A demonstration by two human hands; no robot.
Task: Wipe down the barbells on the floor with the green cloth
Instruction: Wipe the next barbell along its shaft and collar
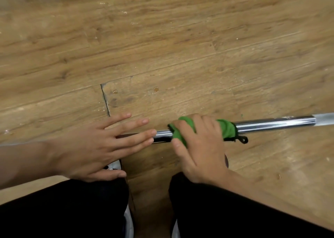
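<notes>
The right hand curls round the green cloth, wrapping it about the barbell so the whole shaft gets rubbed. The barbell lies on the floor, running toward 3 o'clock. At 8 o'clock the left hand lies flat with straight fingers, probably steadying it.

The barbell lies across the floor in front of me. My right grip holds the cloth wrapped on it; my left grip spreads over it just leftward.
</notes>
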